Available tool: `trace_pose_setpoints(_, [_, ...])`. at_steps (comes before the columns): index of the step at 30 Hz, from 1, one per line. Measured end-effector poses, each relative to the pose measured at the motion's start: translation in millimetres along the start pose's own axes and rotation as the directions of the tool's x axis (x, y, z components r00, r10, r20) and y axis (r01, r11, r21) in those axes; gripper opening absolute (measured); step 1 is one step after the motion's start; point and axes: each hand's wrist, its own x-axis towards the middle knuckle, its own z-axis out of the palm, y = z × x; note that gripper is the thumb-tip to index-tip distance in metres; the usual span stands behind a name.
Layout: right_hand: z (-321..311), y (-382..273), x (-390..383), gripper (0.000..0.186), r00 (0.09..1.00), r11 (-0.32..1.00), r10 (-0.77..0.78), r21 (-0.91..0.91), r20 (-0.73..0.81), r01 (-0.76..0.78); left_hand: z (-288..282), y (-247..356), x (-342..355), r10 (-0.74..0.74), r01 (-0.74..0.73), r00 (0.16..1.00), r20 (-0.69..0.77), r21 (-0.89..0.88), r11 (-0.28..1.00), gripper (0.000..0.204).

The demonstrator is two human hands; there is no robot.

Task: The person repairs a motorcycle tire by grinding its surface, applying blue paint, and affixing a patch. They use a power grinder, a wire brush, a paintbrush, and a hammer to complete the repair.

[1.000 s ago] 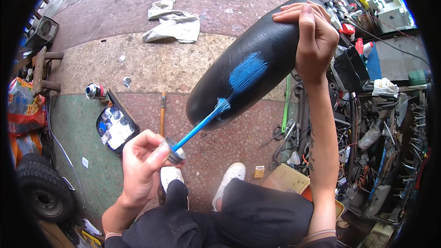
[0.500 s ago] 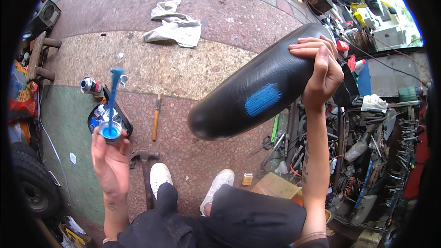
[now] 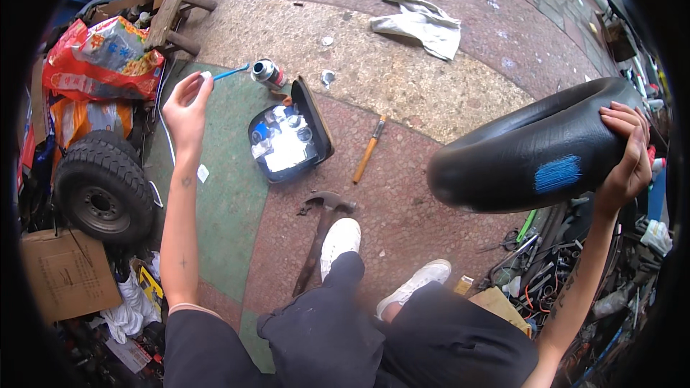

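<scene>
My left hand (image 3: 188,109) is raised at the left, fingers pinched around a lid brush whose blue-coated stem (image 3: 231,72) points right. Its lid is mostly hidden by the fingers. Close to the brush tip, a small open metal can (image 3: 267,74) stands tilted in view on the floor. At the right my right hand (image 3: 627,147) grips the end of a black rubber inner tube (image 3: 496,165), held up above the floor. A rough blue patch (image 3: 558,174) is painted on the tube's side facing me.
An open black case (image 3: 316,129) with small items, a wooden-handled tool (image 3: 370,151) and a hammer (image 3: 316,244) lie near my feet. Farther off is a white cloth (image 3: 420,18). A wheel (image 3: 104,190) and wooden stool (image 3: 172,18) stand left; tools crowd the right (image 3: 546,266).
The view has turned left. My left hand has moved the lid brush outward toward the can, and its stem has tipped from upright to nearly level. The right hand still holds the tube.
</scene>
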Motion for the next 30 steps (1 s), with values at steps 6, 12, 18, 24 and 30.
trace_pose_setpoints(6, [-8, 5, 0, 0.047, 0.996, 0.997, -0.026, -0.069, 0.082, 0.032, 29, -55, 53, -0.14, 0.134, 0.99, 0.025, 0.173, 0.976, 0.047])
trace_pose_setpoints(12, [-15, 10, -4, 0.048, 0.995, 0.992, 0.016, -0.127, 0.101, -0.003, 54, -71, 71, -0.154, 0.146, 0.988, 0.004, 0.294, 0.945, 0.049])
trace_pose_setpoints(18, [-12, 9, -3, 0.049, 0.992, 0.992, -0.006, -0.122, 0.127, 0.022, 62, -81, 72, -0.192, 0.172, 0.981, 0.025, 0.344, 0.923, 0.048])
trace_pose_setpoints(24, [-16, 4, 0, 0.049, 0.993, 0.99, -0.004, -0.14, 0.119, 0.021, 85, -77, 77, -0.175, 0.097, 0.978, 0.116, 0.492, 0.865, 0.057])
trace_pose_setpoints(30, [-16, -2, 3, 0.047, 0.996, 0.999, 0.02, -0.028, 0.087, -0.017, 108, -77, 81, -0.118, 0.052, 0.99, 0.08, 0.57, 0.82, 0.073])
